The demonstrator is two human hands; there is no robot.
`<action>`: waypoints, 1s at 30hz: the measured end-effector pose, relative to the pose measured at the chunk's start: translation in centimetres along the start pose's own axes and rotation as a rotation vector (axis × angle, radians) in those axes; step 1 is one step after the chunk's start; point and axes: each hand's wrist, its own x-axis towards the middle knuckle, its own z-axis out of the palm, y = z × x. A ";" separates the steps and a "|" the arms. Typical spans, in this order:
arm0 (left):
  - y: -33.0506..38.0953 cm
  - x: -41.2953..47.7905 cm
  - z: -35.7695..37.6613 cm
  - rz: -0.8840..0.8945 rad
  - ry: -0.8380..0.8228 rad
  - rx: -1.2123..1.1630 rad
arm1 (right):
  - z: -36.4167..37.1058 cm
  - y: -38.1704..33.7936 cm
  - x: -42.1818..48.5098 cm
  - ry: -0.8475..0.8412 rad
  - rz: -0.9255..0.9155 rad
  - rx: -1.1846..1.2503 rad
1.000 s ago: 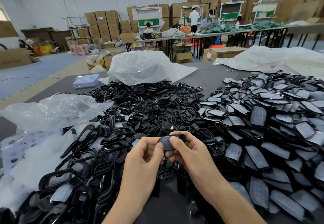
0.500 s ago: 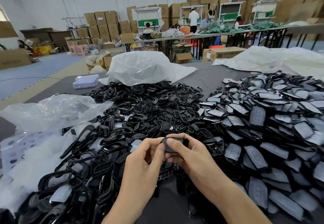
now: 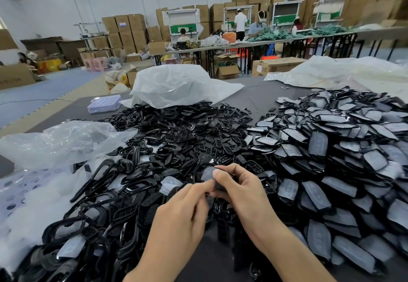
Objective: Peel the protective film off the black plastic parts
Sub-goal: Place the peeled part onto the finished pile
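Black part (image 3: 207, 174), grey film facing up, sits pinched between both hands near the middle of the view. The right hand (image 3: 240, 193) has its thumb and curled fingers closed around the 3 o'clock side. The left hand (image 3: 183, 213) has thumb and forefinger nipped together on the edge at 6 o'clock, though blur hides whether they grip film or plastic. The black part is thus held up over the near edge of the heaps on the dark table (image 3: 260, 98). At 3 o'clock from the hands lies a big heap of filmed parts (image 3: 331, 160); from 9 to 12 o'clock spreads a heap of bare black frames (image 3: 167, 140) and button plates. A crumpled clear bag (image 3: 66, 140) lies at 10 o'clock, a small lilac box (image 3: 103, 104) at 11, a white bag (image 3: 176, 85) at 12. Far off at 12 o'clock, people work at long tables in front of stacked cardboard boxes (image 3: 130, 32).
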 end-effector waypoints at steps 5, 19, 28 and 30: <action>1.0 -0.2 0.7 0.074 -0.104 -0.039 | 0.1 -0.3 -0.1 -0.006 0.052 0.023; -0.3 1.1 -0.1 -0.403 0.175 -0.516 | 0.3 -0.2 -2.1 -0.232 -0.052 -0.319; 0.7 1.3 -1.8 -0.412 -0.034 -0.373 | -4.5 -6.9 0.6 0.210 -0.257 -0.258; -0.1 0.9 -3.0 -0.343 -0.162 -0.079 | -6.5 -10.1 2.3 0.429 -0.336 -0.141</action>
